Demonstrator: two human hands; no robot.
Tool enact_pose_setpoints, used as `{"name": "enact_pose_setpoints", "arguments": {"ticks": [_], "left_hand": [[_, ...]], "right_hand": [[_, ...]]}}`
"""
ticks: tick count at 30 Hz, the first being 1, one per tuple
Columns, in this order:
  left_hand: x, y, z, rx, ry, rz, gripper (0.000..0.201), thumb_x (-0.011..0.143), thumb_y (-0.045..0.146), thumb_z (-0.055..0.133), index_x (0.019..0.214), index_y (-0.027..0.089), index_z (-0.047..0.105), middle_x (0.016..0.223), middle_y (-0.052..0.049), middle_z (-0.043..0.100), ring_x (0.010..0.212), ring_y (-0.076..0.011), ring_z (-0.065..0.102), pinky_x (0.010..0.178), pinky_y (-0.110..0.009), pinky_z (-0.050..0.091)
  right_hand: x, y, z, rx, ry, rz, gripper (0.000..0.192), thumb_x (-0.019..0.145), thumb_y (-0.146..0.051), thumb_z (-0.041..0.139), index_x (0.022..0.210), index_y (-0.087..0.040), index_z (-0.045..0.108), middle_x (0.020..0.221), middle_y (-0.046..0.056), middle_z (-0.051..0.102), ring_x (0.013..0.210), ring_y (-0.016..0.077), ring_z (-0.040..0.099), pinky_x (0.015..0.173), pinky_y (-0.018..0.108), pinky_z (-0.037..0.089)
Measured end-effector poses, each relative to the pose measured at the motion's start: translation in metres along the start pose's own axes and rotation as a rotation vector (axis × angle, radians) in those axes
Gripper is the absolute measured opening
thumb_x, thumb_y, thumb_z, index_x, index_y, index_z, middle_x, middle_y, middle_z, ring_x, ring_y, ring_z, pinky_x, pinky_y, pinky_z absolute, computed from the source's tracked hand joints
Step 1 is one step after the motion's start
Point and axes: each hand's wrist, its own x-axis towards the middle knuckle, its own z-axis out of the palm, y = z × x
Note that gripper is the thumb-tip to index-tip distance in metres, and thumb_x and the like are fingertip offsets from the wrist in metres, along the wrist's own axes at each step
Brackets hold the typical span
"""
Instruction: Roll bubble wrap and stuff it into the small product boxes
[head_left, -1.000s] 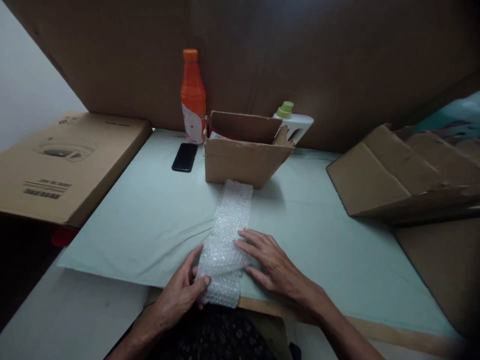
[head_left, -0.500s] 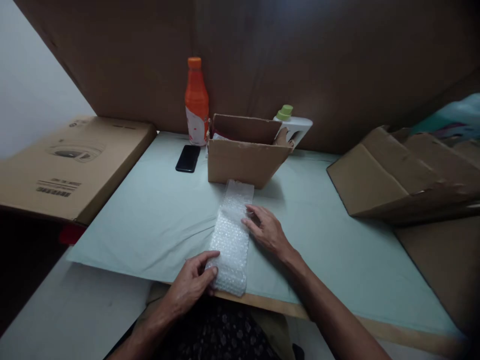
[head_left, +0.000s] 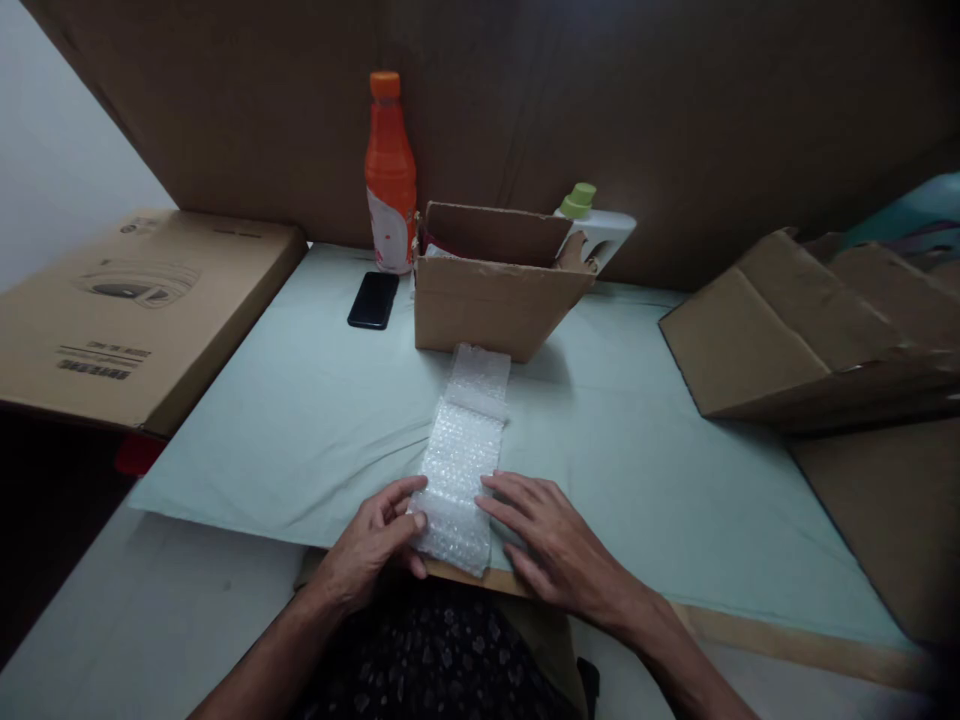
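Note:
A clear strip of bubble wrap [head_left: 459,450] lies lengthwise on the pale green cloth, its near end at the table's front edge and its far end by the open cardboard box [head_left: 487,305]. It has a raised crease across its far part and a folded-looking near end. My left hand [head_left: 375,535] grips the near left edge, thumb on top and other fingers curled beside and below. On the opposite side, my right hand [head_left: 551,540] is open, fingers spread, its fingertips touching the right edge of the wrap.
Behind the box stand an orange bottle [head_left: 390,180] and a white jug with a green cap [head_left: 596,228]. A black phone [head_left: 373,300] lies left of the box. A large flat carton [head_left: 142,310] is at the left; another open cardboard box [head_left: 780,330] sits at the right.
My right hand has moved from the wrap's upper right edge down toward its near end. My left hand stays at the near left edge. The view has tilted slightly down.

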Motion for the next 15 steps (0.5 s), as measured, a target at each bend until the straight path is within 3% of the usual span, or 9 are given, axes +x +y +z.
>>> {"name": "enact_pose_setpoints", "arguments": {"ticks": [4,7,11,15], "left_hand": [[-0.002,0.001,0.000,-0.038,0.022,0.003,0.074,0.075,0.042,0.075,0.138,0.014,0.047,0.103,-0.007,0.059,0.072,-0.0126,0.059,0.059,-0.028,0.055],[-0.004,0.001,-0.010,0.134,0.057,0.075,0.074,0.080,0.037,0.069,0.145,0.016,0.040,0.100,-0.006,0.060,0.074,-0.0143,0.058,0.059,-0.028,0.053],[-0.003,0.003,-0.022,0.506,0.235,0.323,0.063,0.083,0.029,0.062,0.143,0.018,0.044,0.115,-0.010,0.062,0.090,-0.0177,0.060,0.077,-0.033,0.053],[0.000,0.005,-0.015,0.812,0.289,0.614,0.058,0.087,0.020,0.057,0.144,0.022,0.043,0.128,-0.011,0.061,0.111,-0.0235,0.059,0.088,-0.040,0.054]], "right_hand": [[0.008,-0.004,0.025,-0.017,0.017,0.017,0.054,0.074,-0.003,0.053,0.125,-0.018,0.064,0.129,0.014,0.066,0.119,0.0296,0.058,0.095,0.050,0.050],[0.017,0.003,0.036,0.085,0.134,0.056,0.051,0.073,0.002,0.050,0.114,-0.020,0.070,0.114,0.011,0.073,0.107,0.0275,0.064,0.091,0.049,0.050],[0.027,0.011,0.035,0.408,0.256,0.314,0.040,0.086,-0.011,0.049,0.118,-0.023,0.069,0.106,0.007,0.075,0.095,0.0223,0.068,0.086,0.041,0.054],[0.035,0.013,0.031,0.662,0.294,0.531,0.038,0.091,-0.030,0.055,0.127,-0.019,0.061,0.085,0.001,0.069,0.077,0.0176,0.064,0.073,0.031,0.052]]}}
